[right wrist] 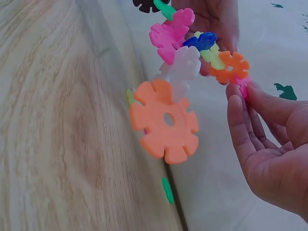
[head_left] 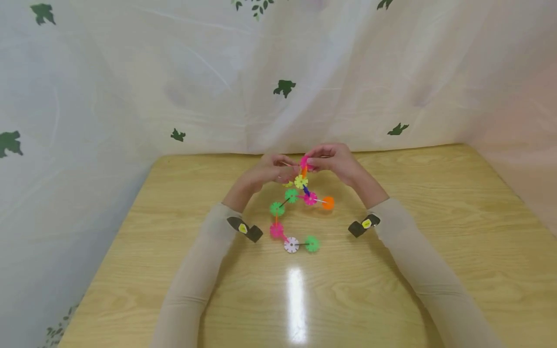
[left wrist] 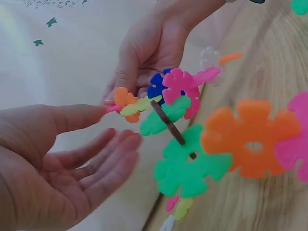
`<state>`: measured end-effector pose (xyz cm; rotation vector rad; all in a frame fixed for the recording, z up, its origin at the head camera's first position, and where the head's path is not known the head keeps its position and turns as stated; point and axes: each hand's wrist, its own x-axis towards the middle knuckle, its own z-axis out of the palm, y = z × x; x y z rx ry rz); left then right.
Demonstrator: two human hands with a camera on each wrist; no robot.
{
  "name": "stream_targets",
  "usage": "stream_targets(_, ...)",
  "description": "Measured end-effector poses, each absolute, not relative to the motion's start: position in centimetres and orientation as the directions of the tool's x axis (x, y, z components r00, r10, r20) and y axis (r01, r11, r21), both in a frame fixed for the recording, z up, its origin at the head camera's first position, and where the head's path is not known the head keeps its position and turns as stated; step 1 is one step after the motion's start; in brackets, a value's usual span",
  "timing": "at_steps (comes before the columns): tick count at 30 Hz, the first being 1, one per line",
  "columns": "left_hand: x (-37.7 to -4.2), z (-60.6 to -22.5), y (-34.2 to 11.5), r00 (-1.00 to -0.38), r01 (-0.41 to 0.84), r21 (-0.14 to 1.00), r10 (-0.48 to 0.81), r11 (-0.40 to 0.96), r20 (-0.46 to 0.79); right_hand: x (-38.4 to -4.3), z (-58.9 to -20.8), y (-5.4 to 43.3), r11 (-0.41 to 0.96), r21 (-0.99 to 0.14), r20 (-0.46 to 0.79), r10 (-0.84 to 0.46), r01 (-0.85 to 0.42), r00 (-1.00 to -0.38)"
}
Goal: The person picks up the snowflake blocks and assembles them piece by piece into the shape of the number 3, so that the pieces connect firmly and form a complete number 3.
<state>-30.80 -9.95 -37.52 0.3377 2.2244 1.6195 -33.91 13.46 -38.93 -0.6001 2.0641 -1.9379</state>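
Note:
A chain of slotted flower-shaped plastic discs hangs below both hands in the head view. My right hand (head_left: 338, 163) pinches the pink disc (right wrist: 242, 87) at its upper end between thumb and fingers. Beside it my left hand (head_left: 266, 173) has loosely extended fingers, with its thumb (left wrist: 79, 118) right at that pink end in the left wrist view. An orange disc (right wrist: 230, 67), a yellow disc (head_left: 301, 181) and a blue disc (right wrist: 201, 41) follow down the chain. One short branch ends in an orange disc (head_left: 328, 203); the longer curve passes a green disc (head_left: 276, 209) towards a white disc (head_left: 291, 245).
The wooden table (head_left: 391, 270) spreads beneath the chain and both forearms. Behind it hangs a pale cloth (head_left: 217, 96) with green leaf prints, meeting the table's far edge. Dark straps (head_left: 245, 229) circle the sleeved wrists. A bright reflection lies on the near tabletop.

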Motion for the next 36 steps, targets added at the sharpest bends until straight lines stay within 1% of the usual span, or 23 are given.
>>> stream_targets(4,-31.0,-37.8,-9.6,-0.934,-0.016,0.985,0.349,0.169,-0.075,-33.7,-38.8,13.3,0.062,-0.989,0.089,-0.476,-0.135,-0.875)
stream_targets(9,-30.9,-37.9,-9.4,-0.944,-0.021,0.995,0.327,0.097,-0.052,-33.6,-38.9,13.0,0.081,-0.990,0.064,-0.478,-0.117,-0.876)
stream_targets(15,-31.0,-37.9,-9.8,-0.951,-0.038,0.996,0.303,0.083,-0.061,-33.7,-38.8,12.8,0.110,-0.986,0.055,-0.489,-0.124,-0.871)
stream_targets(22,-31.3,-37.9,-11.3,-0.954,-0.037,0.996,0.295,0.084,-0.061,-34.2,-38.4,13.9,0.132,-0.977,0.084,-0.478,-0.166,-0.874)
stream_targets(30,-31.6,-37.6,-12.3,-0.951,-0.065,0.995,0.299,0.069,-0.083,-35.2,-37.9,15.5,0.308,-0.922,0.082,-0.438,-0.235,-0.895)
stream_targets(36,-31.8,-37.6,-12.3,-0.947,-0.071,0.995,0.308,0.068,-0.088,-36.8,-38.5,15.7,0.475,-0.827,0.040,-0.485,-0.302,-0.873)
